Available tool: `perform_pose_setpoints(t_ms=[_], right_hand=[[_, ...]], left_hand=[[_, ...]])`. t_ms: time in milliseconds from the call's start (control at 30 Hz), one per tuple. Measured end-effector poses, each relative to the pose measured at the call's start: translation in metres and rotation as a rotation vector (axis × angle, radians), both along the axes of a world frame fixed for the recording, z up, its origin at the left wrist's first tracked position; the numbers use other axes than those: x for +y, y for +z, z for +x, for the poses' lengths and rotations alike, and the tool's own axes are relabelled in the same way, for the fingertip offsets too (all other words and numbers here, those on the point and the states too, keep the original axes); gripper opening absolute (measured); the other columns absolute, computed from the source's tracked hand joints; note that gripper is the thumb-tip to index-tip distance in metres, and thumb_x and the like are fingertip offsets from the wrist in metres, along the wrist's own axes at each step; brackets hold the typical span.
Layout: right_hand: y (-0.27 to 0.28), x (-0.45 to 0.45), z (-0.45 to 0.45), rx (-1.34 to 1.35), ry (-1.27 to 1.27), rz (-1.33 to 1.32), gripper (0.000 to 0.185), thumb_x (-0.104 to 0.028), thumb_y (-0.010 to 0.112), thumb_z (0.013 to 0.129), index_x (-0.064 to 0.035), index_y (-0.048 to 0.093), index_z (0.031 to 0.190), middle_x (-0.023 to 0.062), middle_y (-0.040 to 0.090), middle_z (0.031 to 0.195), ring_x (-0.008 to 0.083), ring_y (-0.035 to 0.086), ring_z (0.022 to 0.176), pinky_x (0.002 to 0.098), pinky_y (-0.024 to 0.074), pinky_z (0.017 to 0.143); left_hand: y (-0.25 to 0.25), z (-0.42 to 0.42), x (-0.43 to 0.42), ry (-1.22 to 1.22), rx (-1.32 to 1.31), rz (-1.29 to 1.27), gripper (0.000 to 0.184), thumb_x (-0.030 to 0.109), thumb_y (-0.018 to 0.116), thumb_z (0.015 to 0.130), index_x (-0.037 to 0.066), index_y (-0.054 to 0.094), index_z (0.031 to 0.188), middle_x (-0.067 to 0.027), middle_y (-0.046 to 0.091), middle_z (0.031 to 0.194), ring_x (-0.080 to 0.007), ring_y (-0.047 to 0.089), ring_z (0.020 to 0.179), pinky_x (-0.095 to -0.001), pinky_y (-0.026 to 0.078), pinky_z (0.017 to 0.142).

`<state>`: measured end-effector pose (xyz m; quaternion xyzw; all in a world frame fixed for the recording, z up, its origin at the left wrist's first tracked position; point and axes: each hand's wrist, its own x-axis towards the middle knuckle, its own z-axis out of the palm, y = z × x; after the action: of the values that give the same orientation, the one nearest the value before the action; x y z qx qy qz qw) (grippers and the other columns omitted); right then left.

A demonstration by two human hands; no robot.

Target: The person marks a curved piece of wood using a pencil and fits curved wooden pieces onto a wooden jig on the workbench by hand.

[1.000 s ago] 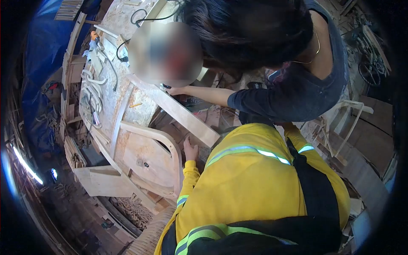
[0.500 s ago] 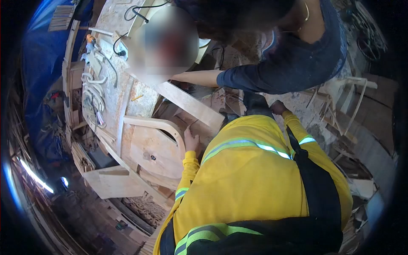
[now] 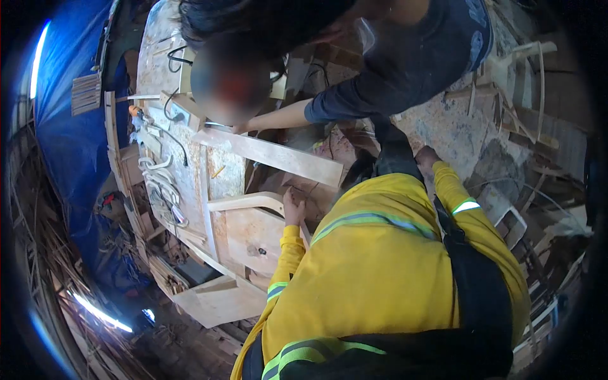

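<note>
My left hand [image 3: 293, 208] is at the bend of a pale curved wooden piece [image 3: 247, 201], fingers wrapped at its edge with the thumb up. Below that piece lies a flat light wooden panel [image 3: 256, 237] with a small dark spot or hole. My right hand [image 3: 427, 158] is low beside my dark-trousered leg [image 3: 394, 149]; its fingers are mostly hidden, and I see nothing held in it. A long wooden board [image 3: 272, 155] slants across the bench just beyond my left hand.
Across from me a person in a dark top leans over, one hand [image 3: 240, 128] at the board's far end. Several curved wooden parts [image 3: 161, 180], a black cable [image 3: 174, 139] and a pencil-like stick [image 3: 218, 171] lie on the worktable [image 3: 225, 152]. Wood scraps and frames [image 3: 525, 95] stand at right.
The view has shifted, so the bench appears farther right. The curved piece now looks more edge-on, with my left hand at its bend. The other person's head and arm appear farther left.
</note>
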<state>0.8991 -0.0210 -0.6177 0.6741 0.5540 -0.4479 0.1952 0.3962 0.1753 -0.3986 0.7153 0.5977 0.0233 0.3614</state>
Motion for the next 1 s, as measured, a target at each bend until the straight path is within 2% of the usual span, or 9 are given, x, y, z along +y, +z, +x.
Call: perform_pose_setpoints(t_ms=[33, 133, 200, 267, 333, 533, 667, 767, 1000], right_hand=[[0.045, 0.007, 0.002, 0.142, -0.573, -0.099, 0.031, -0.029, 0.065, 0.075, -0.0002, 0.071, 0.087, 0.022, 0.067, 0.101, 0.0362, 0.065, 0.099, 0.0413, 0.0524, 0.086], [0.039, -0.011, -0.009, 0.016, -0.746, -0.071, 0.039, -0.032, 0.068, 0.072, 0.0024, 0.069, 0.089, 0.0229, 0.067, 0.099, 0.0367, 0.066, 0.094, 0.0397, 0.0525, 0.086], [-0.025, -0.043, -0.009, 0.03, -0.56, -0.008, 0.041, -0.032, 0.071, 0.069, 0.0023, 0.068, 0.091, 0.0231, 0.068, 0.098, 0.0366, 0.066, 0.092, 0.0397, 0.0524, 0.086], [-0.031, -0.055, -0.007, 0.067, -0.54, 0.016, 0.042, -0.032, 0.072, 0.068, 0.0021, 0.068, 0.092, 0.0232, 0.068, 0.096, 0.0366, 0.067, 0.09, 0.0396, 0.0526, 0.085], [0.041, -0.045, -0.006, 0.127, -0.694, 0.003, 0.041, -0.031, 0.072, 0.067, 0.0018, 0.068, 0.092, 0.0231, 0.068, 0.093, 0.0366, 0.067, 0.089, 0.0393, 0.053, 0.084], [0.025, -0.06, 0.007, 0.144, -0.94, -0.085, 0.027, -0.024, 0.071, 0.067, 0.0016, 0.069, 0.076, 0.0165, 0.07, 0.082, 0.0317, 0.069, 0.08, 0.0372, 0.0552, 0.076], [0.046, -0.037, 0.033, 0.227, -0.778, -0.065, 0.024, -0.025, 0.07, 0.068, -0.0015, 0.07, 0.075, 0.0143, 0.071, 0.078, 0.0293, 0.069, 0.076, 0.0363, 0.0552, 0.074], [0.067, -0.032, 0.052, 0.281, -0.753, 0.06, 0.026, -0.029, 0.068, 0.071, -0.0041, 0.071, 0.076, 0.0147, 0.07, 0.076, 0.0287, 0.069, 0.072, 0.0369, 0.055, 0.074], [0.077, -0.016, 0.101, 0.218, -0.644, -0.024, 0.026, -0.029, 0.067, 0.072, -0.0048, 0.072, 0.079, 0.0163, 0.07, 0.08, 0.0274, 0.069, 0.078, 0.0391, 0.0543, 0.077]], left_hand=[[-0.012, -0.015, 0.002, -0.06, -0.003, -0.001, 0.068, 0.004, 0.065, 0.073, -0.001, 0.039, 0.136, -0.0225, 0.048, 0.128, -0.0363, 0.048, 0.121, -0.0406, 0.039, 0.104], [-0.054, -0.034, 0.02, -0.236, -0.045, 0.015, 0.069, 0.003, 0.065, 0.074, -0.001, 0.038, 0.137, -0.0219, 0.047, 0.129, -0.0366, 0.047, 0.121, -0.0413, 0.039, 0.104], [-0.059, -0.029, 0.018, -0.267, -0.084, -0.002, 0.069, 0.003, 0.066, 0.074, 0.0, 0.038, 0.137, -0.0218, 0.048, 0.129, -0.0366, 0.047, 0.121, -0.0415, 0.039, 0.104], [-0.037, -0.015, 0.011, -0.234, -0.097, -0.029, 0.069, 0.004, 0.066, 0.074, 0.0, 0.038, 0.137, -0.0222, 0.048, 0.128, -0.0366, 0.046, 0.122, -0.0415, 0.039, 0.104], [-0.038, -0.023, -0.002, -0.231, -0.045, -0.035, 0.068, 0.004, 0.066, 0.074, 0.0, 0.039, 0.136, -0.0227, 0.048, 0.128, -0.0368, 0.047, 0.122, -0.0415, 0.039, 0.104], [-0.013, -0.005, -0.055, 0.032, 0.033, -0.089, 0.065, 0.004, 0.065, 0.074, -0.001, 0.041, 0.135, -0.0221, 0.05, 0.125, -0.0365, 0.052, 0.117, -0.0406, 0.043, 0.101], [-0.016, 0.009, -0.097, 0.046, 0.165, 0.006, 0.063, 0.005, 0.063, 0.075, -0.002, 0.042, 0.134, -0.0219, 0.053, 0.121, -0.035, 0.054, 0.114, -0.0403, 0.045, 0.099], [0.008, 0.045, -0.108, 0.255, 0.101, -0.286, 0.063, 0.007, 0.064, 0.074, -0.002, 0.043, 0.133, -0.0224, 0.056, 0.119, -0.0351, 0.054, 0.113, -0.0405, 0.045, 0.098], [-0.022, 0.051, -0.146, 0.198, 0.143, -0.097, 0.066, 0.008, 0.066, 0.072, 0.0, 0.044, 0.134, -0.0224, 0.055, 0.121, -0.0358, 0.054, 0.114, -0.0402, 0.044, 0.099]])
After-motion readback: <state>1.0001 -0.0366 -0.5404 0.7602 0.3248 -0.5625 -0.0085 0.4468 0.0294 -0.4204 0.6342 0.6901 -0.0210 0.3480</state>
